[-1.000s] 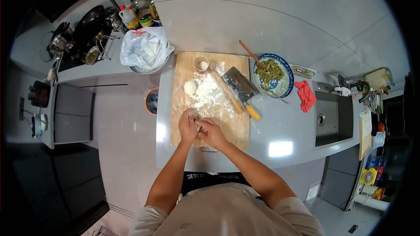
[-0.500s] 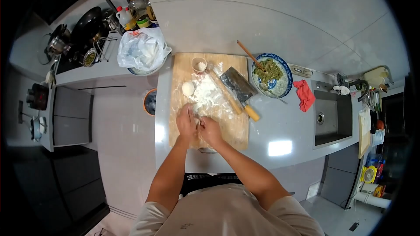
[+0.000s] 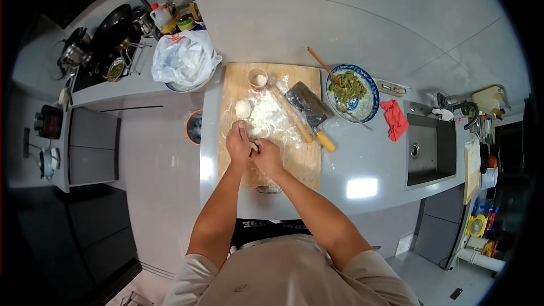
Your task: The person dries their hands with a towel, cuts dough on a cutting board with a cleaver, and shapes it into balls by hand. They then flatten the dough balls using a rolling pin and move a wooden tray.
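Note:
Both hands are together over the lower part of a floured wooden board (image 3: 283, 167). My left hand (image 3: 238, 143) and my right hand (image 3: 266, 156) are closed around a small pale piece that looks like dough (image 3: 253, 147), mostly hidden by the fingers. Just above my left hand sits a round white dough ball (image 3: 243, 109), beside a patch of white flour (image 3: 271, 116). A small cup with flour (image 3: 257, 78) stands near the board's top. To the right, a rolling pin (image 3: 292, 114) lies slanted next to a cleaver (image 3: 307, 105) with a yellow handle.
Right of the board are a blue-rimmed bowl (image 3: 371, 90) of green filling with chopsticks, a red cloth (image 3: 394, 120) and a sink (image 3: 432, 150). A bowl covered by a white plastic bag (image 3: 184, 59) stands at the left, near bottles and a wok (image 3: 113, 25).
Both hands stay together and have shifted slightly upward in view, closer to the dough ball. The view has moved a little; the tools lie where they were on the board.

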{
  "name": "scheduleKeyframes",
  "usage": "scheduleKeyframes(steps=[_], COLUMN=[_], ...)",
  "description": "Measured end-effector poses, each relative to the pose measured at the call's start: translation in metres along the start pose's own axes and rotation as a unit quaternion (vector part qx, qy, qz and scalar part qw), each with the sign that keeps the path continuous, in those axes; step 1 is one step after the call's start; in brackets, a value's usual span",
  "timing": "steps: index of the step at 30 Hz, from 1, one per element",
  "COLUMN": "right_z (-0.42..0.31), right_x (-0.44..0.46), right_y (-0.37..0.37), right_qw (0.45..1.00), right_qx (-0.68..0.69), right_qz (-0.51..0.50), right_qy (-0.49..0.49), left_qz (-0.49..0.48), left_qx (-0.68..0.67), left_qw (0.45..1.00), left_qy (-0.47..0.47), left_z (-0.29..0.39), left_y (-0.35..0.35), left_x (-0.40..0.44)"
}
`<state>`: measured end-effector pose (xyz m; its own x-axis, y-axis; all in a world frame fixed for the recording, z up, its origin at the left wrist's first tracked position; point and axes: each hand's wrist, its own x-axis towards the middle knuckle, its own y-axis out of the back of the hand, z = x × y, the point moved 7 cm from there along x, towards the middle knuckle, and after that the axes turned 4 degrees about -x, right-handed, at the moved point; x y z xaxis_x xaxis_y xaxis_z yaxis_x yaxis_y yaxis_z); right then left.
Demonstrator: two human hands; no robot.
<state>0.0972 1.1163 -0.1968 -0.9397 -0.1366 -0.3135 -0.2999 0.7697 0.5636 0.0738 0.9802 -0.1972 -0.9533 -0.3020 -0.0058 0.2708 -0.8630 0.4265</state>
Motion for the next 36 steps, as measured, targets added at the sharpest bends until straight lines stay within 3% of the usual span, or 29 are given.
scheduleKeyframes(steps=[1,2,3,5,6,7,9,11,13,14,15,17,18,19,22,23,25,26,27,29,31,32,35,36], right_z=[-0.002,-0.009,-0.014,-0.012,-0.008,-0.007,-0.010,-0.014,-0.021,-0.020,-0.017,-0.012,-0.006,-0.010,-0.009,-0.013,-0.018,-0.014,-0.013,-0.011,-0.001,-0.003,-0.005,-0.012], right_x=[-0.005,-0.017,-0.027,-0.037,-0.043,-0.040,-0.017,-0.017,-0.013,-0.022,-0.027,-0.040,-0.030,-0.021,-0.007,-0.010,-0.021,-0.021,-0.025,-0.024,-0.019,-0.017,-0.012,-0.024], right_y=[0.003,0.010,0.014,0.015,0.014,0.014,0.014,0.011,0.016,0.018,0.017,0.019,0.016,0.019,0.014,0.019,0.019,0.019,0.018,0.019,0.018,0.017,0.013,0.015], right_qw=[1.000,0.998,0.991,0.990,0.987,0.987,0.992,0.993,0.994,0.994,0.994,0.980,0.978,0.977,0.997,0.997,0.992,0.993,0.988,0.982,0.998,0.998,0.991,0.982], right_qx=[0.000,0.005,0.011,0.059,0.105,0.105,0.063,0.042,-0.011,-0.005,-0.005,0.075,0.041,0.038,0.005,0.004,-0.028,-0.027,-0.004,0.014,0.037,0.038,-0.029,-0.016], right_qz=[0.001,0.023,0.046,0.048,0.052,0.053,0.073,0.077,0.069,0.057,0.059,0.078,0.097,0.103,0.040,0.043,0.034,0.032,0.035,0.043,0.022,0.020,0.064,0.064], right_qy=[0.003,0.064,0.122,0.119,0.114,0.109,0.085,0.077,0.086,0.090,0.088,0.166,0.183,0.180,0.059,0.062,0.115,0.113,0.147,0.183,0.045,0.044,0.111,0.178], left_qz=[0.007,0.015,0.015,-0.007,0.031,0.027,0.038,0.045,0.051,0.037,0.035,-0.007,0.025,0.021,0.023,0.024,0.020,-0.008,-0.010,-0.010,-0.006,-0.007,0.014,0.027], left_qx=[-0.122,-0.304,-0.303,-0.166,-0.087,-0.087,0.060,0.049,-0.241,-0.316,-0.316,-0.067,-0.021,-0.026,-0.101,-0.103,-0.319,-0.185,-0.183,0.013,-0.009,0.003,-0.018,-0.166], left_qw=[0.989,0.943,0.943,0.982,0.996,0.996,0.990,0.993,0.963,0.937,0.937,0.997,0.998,0.997,0.992,0.992,0.930,0.980,0.980,0.998,1.000,1.000,0.999,0.980], left_qy=[0.077,0.138,0.137,0.091,0.004,0.007,-0.121,-0.097,0.108,0.144,0.143,0.027,-0.060,-0.063,0.068,0.065,0.182,0.076,0.081,-0.054,-0.022,-0.006,0.035,0.109], left_z=[-0.001,-0.013,-0.011,-0.001,0.001,-0.003,0.010,0.006,-0.019,-0.023,-0.020,0.008,0.005,0.012,0.006,0.011,-0.010,-0.004,-0.010,0.004,0.008,0.009,0.013,-0.005], left_y=[-0.001,-0.007,-0.003,0.003,0.004,0.001,0.001,0.004,-0.002,-0.004,-0.001,0.004,0.000,-0.002,0.000,0.000,-0.009,-0.009,-0.009,-0.010,-0.011,-0.010,-0.004,-0.006], left_x=[0.002,-0.003,-0.014,-0.036,-0.039,-0.036,-0.013,-0.001,0.006,-0.005,-0.013,-0.026,-0.023,-0.011,0.008,0.008,-0.011,-0.020,-0.025,-0.021,-0.012,-0.005,0.002,0.000])
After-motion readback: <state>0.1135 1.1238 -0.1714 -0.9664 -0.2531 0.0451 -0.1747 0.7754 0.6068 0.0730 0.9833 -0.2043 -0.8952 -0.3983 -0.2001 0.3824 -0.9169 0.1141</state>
